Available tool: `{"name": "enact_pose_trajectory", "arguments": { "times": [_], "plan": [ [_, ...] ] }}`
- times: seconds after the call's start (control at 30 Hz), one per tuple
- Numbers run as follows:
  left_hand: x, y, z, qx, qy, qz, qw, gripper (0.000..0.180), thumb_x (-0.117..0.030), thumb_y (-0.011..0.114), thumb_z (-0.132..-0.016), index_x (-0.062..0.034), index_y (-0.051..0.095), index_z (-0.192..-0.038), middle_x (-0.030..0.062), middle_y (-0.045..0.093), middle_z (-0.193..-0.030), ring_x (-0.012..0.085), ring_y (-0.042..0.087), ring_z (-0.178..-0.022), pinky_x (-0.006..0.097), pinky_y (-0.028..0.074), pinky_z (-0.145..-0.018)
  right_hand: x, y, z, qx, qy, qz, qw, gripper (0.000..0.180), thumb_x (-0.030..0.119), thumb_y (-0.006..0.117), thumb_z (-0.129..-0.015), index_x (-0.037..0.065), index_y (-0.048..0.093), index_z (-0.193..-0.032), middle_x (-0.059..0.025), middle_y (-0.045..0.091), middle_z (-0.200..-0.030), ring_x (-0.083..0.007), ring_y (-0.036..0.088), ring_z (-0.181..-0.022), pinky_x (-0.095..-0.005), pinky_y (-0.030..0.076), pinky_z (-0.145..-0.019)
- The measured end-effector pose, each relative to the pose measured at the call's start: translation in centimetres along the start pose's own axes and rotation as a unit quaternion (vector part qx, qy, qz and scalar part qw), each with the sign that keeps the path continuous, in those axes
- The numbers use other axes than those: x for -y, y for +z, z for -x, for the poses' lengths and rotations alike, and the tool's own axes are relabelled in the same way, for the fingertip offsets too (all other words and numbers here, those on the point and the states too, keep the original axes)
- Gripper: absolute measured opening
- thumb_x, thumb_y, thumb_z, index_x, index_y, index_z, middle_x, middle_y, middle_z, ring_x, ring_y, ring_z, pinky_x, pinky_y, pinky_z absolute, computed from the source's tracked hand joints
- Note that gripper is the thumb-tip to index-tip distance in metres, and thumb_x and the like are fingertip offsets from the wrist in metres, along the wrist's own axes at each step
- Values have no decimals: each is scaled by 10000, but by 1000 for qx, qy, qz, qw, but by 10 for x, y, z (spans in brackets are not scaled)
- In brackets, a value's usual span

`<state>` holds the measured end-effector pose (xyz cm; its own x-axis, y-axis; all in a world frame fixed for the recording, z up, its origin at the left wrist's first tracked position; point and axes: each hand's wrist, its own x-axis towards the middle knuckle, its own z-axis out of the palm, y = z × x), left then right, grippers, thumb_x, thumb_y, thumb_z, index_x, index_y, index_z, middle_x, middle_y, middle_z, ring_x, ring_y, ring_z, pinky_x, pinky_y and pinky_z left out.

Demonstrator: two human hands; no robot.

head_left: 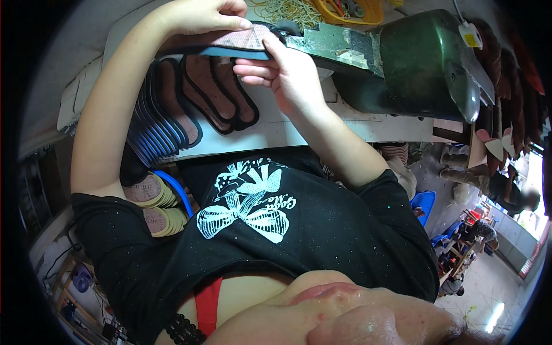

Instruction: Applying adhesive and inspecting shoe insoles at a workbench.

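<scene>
A shoe insole [230, 39] with a pinkish woven top and a dark blue-grey edge is held level at the machine head. My left hand [201, 17] lies over its far side, thumb pressed on the woven top and fingers curled. On its near right end, my right hand [287, 75] grips it with the thumb on top, the other fingers stretched out below the edge. The insole's right end meets the narrow arm of a green sewing machine [425, 63]. The needle area is too dark to make out.
Dark-edged insoles [210, 92] lie on the white table [276, 129], beside a leaning stack [152, 126] of several more. Yellowish insole bundles [164, 221] sit lower left. Behind the machine are a yellow basket [368, 11] and tangled cord [282, 12]. People work in the right background.
</scene>
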<state>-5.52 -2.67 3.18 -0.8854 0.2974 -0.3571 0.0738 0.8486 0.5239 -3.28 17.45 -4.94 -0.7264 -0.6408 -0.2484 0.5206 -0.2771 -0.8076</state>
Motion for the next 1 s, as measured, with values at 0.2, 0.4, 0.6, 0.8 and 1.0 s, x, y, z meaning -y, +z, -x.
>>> {"name": "enact_pose_trajectory", "arguments": {
  "times": [0.2, 0.4, 0.6, 0.8, 1.0],
  "plan": [
    [-8, 14, 16, -16, -77, 45, 996, 406, -422, 608, -850, -18, 645, -823, 95, 620, -719, 165, 536, -678, 321, 431, -642, -1, -7, -1, 27, -15, -35, 999, 376, 271, 462, -967, -26, 535, -1185, -156, 649, -1021, -221, 686, -800, -271, 572, -661],
    [-5, 29, 23, -13, -123, 107, 986, 368, -381, 646, -837, -20, 672, -769, 63, 603, -613, 126, 515, -554, 288, 414, -531, -8, -12, -2, 17, -48, -7, 999, 287, 233, 569, -908, 0, 607, -1070, -94, 660, -868, -156, 662, -692, -263, 557, -608],
    [-11, 50, 24, -43, -171, 343, 923, 276, -292, 659, -841, -25, 683, -776, 71, 620, -631, 136, 569, -531, 275, 451, -472, -5, -20, 2, -18, -48, 37, 998, 235, 217, 648, -864, 20, 633, -991, -34, 623, -850, -110, 604, -764, -247, 496, -679],
    [-16, 55, 23, -26, -205, 477, 854, 248, -266, 587, -899, -45, 668, -820, 62, 635, -632, 129, 586, -492, 245, 430, -418, 8, -25, 16, 54, 9, 11, 998, 229, 161, 687, -808, -24, 651, -938, -43, 650, -794, -108, 602, -737, -229, 476, -681],
    [-9, 53, 8, -70, -249, 455, 852, 236, -262, 587, -904, -57, 656, -811, 49, 610, -596, 116, 551, -450, 224, 400, -385, 7, -26, 66, 83, 59, 172, 980, 238, 190, 684, -820, -18, 678, -937, -40, 663, -819, -96, 596, -746, -249, 473, -702]
  ]
}}
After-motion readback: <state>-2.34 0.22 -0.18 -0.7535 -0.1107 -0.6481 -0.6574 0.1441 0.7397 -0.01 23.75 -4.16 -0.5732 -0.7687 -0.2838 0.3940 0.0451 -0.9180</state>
